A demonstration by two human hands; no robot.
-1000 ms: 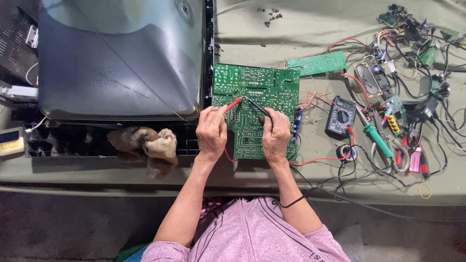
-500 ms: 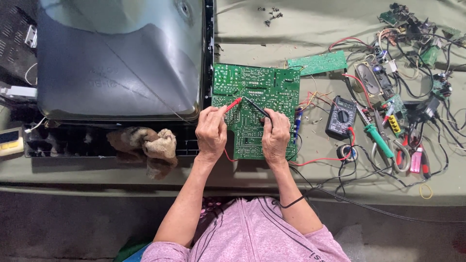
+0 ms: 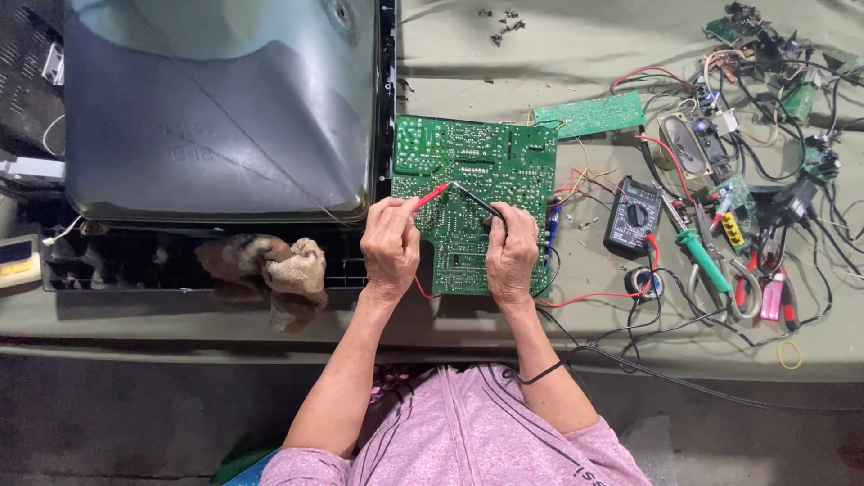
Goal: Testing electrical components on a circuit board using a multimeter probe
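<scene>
Head view: left hand [image 3: 391, 247] pinches the red probe [image 3: 432, 195], right hand [image 3: 511, 254] the black probe [image 3: 477, 201]; tips angled onto the green circuit board [image 3: 475, 193] mid-surface, testing contacts; multimeter [image 3: 633, 216] right.

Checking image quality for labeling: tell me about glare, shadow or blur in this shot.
Head view: sharp and evenly lit; pale glare across the grey screen; soft shadow under the left hand and right hand on the green circuit board; no motion blur.

The tabletop [image 3: 576, 63] is covered in olive cloth; a circuit board [image 3: 477, 193], a multimeter [image 3: 633, 216], a rag [image 3: 270, 270] and tangled wires [image 3: 765, 135] are laid on it.
</scene>
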